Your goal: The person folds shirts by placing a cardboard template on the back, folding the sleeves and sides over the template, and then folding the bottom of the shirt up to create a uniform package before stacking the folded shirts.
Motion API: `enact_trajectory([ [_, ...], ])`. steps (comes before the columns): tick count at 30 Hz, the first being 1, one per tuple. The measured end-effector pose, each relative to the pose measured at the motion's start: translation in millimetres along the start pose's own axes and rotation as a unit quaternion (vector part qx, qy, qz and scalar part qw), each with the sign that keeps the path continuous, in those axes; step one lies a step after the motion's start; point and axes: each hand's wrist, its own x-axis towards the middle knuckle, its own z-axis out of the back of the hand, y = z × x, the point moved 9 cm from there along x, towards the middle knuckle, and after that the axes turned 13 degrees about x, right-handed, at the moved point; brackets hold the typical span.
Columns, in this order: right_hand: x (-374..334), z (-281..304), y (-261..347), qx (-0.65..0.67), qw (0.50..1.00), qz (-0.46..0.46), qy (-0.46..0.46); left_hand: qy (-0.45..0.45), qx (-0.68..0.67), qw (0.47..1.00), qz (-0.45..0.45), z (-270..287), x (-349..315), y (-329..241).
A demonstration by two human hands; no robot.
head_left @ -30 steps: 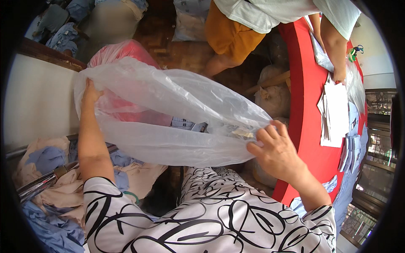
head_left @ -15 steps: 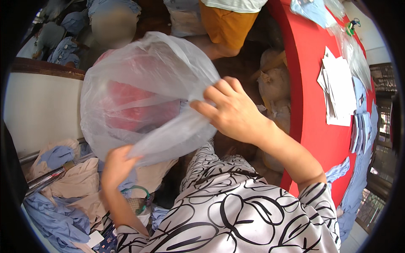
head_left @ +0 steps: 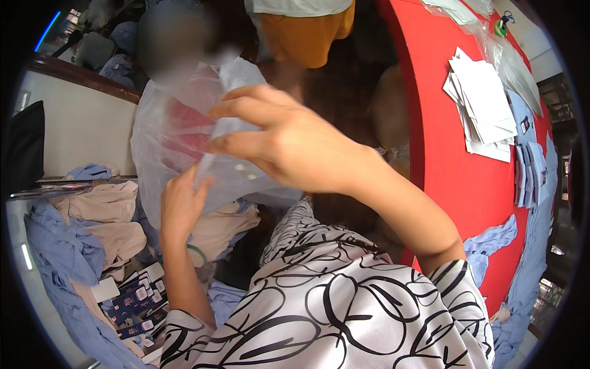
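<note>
At the far left, something black (head_left: 27, 147) stands against a pale wall (head_left: 89, 132). Below it, blue clothes (head_left: 64, 240) lie in a loose heap, with beige clothes (head_left: 110, 197) crumpled beside them and dark tags (head_left: 138, 295) scattered on the near side. The clear bag (head_left: 157, 132) comes next, in front of the person, bunched and slack, between the clothes and the table. Something pink (head_left: 187, 126) shows through its film; whether it sits inside or behind, I can't tell.

The left hand (head_left: 182, 206) is at the bag's near side, thumb and fingers closed on the film. Just right of it, the right hand (head_left: 276, 138) reaches across the bag, fingers parted and blurred; I can't tell whether they grip the film.

Beyond, at the top, stands a co-worker in orange shorts (head_left: 310, 37). Along the right runs the red table (head_left: 439, 215), bearing white papers (head_left: 482, 114), clear plastic (head_left: 510, 71), green-handled scissors (head_left: 503, 26) and, nearer the outer edge, folded blue shirts (head_left: 530, 172).
</note>
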Motion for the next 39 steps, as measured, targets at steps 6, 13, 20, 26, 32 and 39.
enact_trajectory([
  [6, -48, 97, 149, 0.209, 0.978, 0.019, 0.018, -0.243, 0.124, 0.962, -0.019, -15, -64, 22],
  [13, -60, 76, 220, 0.260, 0.957, 0.116, 0.050, -0.292, 0.256, 0.922, -0.018, -33, -95, 6],
  [20, -112, 140, 187, 0.151, 0.974, -0.092, -0.143, -0.229, 0.275, 0.931, -0.074, -75, -81, -39],
  [26, -277, 155, 90, -0.014, 0.878, -0.453, -0.152, -0.168, 0.245, 0.953, -0.054, -102, -81, 9],
  [32, -392, 159, 106, -0.110, 0.784, -0.581, -0.187, -0.059, 0.173, 0.981, 0.059, -109, -66, 6],
  [39, -352, 200, 175, 0.013, 0.873, -0.442, -0.207, -0.224, 0.100, 0.968, 0.057, -106, -42, -35],
])
